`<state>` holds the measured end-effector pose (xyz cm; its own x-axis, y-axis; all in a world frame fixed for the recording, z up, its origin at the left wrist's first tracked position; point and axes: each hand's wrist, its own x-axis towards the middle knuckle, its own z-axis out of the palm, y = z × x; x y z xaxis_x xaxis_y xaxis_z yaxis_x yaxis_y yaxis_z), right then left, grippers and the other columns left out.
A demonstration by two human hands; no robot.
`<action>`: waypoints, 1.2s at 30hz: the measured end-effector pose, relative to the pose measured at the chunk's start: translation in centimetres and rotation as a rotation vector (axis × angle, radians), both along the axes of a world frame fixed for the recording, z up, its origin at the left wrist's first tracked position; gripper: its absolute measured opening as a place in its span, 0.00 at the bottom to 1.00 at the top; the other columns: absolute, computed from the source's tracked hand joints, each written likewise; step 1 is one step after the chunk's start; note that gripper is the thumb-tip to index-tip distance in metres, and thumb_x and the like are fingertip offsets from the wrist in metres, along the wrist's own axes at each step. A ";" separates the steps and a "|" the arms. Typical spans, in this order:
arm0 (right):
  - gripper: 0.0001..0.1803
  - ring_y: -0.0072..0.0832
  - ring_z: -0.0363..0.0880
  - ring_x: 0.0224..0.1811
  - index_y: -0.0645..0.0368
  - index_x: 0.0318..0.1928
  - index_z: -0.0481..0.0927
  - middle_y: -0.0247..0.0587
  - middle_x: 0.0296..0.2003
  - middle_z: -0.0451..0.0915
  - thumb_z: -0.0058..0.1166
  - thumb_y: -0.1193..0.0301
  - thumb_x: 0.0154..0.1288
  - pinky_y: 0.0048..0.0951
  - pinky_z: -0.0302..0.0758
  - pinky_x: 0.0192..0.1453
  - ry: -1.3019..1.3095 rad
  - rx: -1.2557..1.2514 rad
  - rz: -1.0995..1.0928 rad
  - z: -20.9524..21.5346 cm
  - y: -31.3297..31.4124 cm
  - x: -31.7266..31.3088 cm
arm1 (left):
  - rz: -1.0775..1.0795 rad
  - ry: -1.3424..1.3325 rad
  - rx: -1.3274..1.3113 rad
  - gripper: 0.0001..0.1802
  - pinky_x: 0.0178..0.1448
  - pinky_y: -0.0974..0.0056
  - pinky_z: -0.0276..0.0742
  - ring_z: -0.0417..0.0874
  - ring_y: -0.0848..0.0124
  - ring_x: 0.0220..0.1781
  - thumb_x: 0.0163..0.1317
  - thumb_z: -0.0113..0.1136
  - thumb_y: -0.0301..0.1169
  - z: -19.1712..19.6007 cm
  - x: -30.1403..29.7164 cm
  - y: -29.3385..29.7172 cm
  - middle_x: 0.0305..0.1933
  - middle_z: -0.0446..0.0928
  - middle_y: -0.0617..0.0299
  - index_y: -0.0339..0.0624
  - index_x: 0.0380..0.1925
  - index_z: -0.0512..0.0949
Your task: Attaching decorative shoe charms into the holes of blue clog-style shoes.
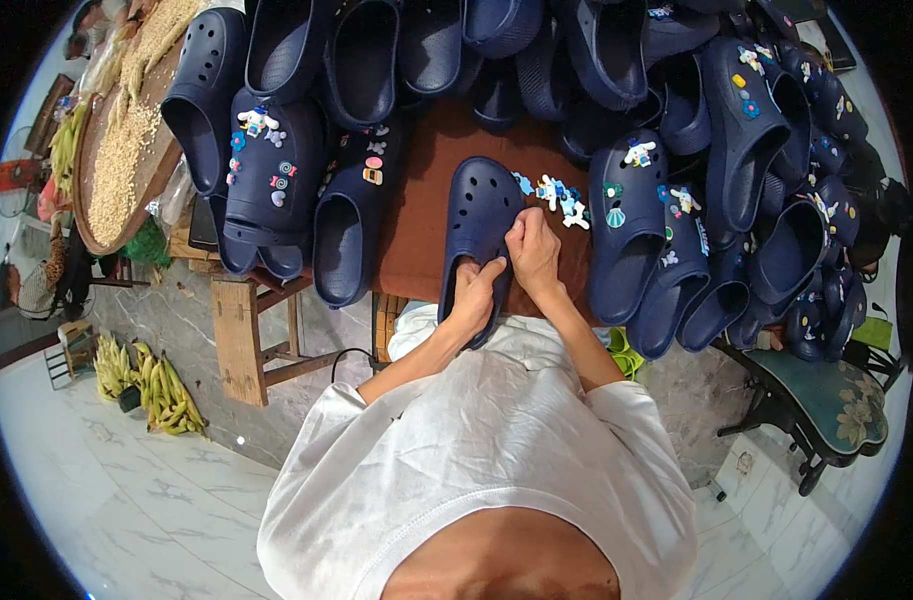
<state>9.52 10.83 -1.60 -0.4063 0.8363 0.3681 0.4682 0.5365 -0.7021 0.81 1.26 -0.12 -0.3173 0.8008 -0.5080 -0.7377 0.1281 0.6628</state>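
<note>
A navy foam clog (474,215) with round vent holes lies on the brown tabletop in front of me, toe pointing away. My left hand (474,295) grips it, fingers reaching into the foot opening and thumb along the right side. Closed in a pinch, my right hand (534,248) presses against the clog's right upper side; whatever its fingertips hold is hidden. Just beyond that hand sits a small pile of white, blue and yellow shoe charms (557,195). No charm shows on this clog's visible upper.
Navy clogs crowd the table's far side, including a charm-decorated clog (275,165) at left and another (627,230) at right. A round tray of pale kernels (117,190) stands far left. Below are a wooden stool (239,340), corn cobs (169,395) and a green-seated chair (812,385).
</note>
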 end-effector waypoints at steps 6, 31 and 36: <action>0.10 0.47 0.79 0.28 0.62 0.41 0.69 0.51 0.30 0.78 0.40 0.68 0.78 0.44 0.75 0.33 0.170 -0.116 -0.110 -1.8 0.4 0.6 | -0.049 0.009 -0.004 0.24 0.65 0.66 0.68 0.75 0.70 0.58 0.63 0.60 0.23 -0.4 0.1 -0.2 0.59 0.74 0.56 0.26 0.58 0.69; 0.17 0.46 0.67 0.66 0.54 0.51 0.80 0.43 0.58 0.74 0.61 0.68 0.61 0.53 0.60 0.68 -0.290 0.313 0.172 -1.0 5.5 -1.5 | 0.209 0.449 -0.186 0.31 0.66 0.64 0.66 0.73 0.64 0.60 0.58 0.66 0.27 -0.1 -0.6 -0.1 0.60 0.73 0.51 0.25 0.59 0.66; 0.16 0.47 0.70 0.63 0.56 0.50 0.79 0.46 0.55 0.75 0.59 0.69 0.62 0.54 0.59 0.69 -0.207 0.200 0.164 1.2 4.5 -0.8 | 0.229 0.440 -0.107 0.27 0.60 0.64 0.70 0.76 0.66 0.52 0.61 0.66 0.34 2.5 -2.1 -0.3 0.52 0.76 0.53 0.24 0.53 0.72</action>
<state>8.73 15.29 -0.44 -0.6130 0.6730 0.4139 0.4855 0.7341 -0.4747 -1.25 0.91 2.36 -0.6809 0.6363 -0.3626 -0.4090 0.0803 0.9090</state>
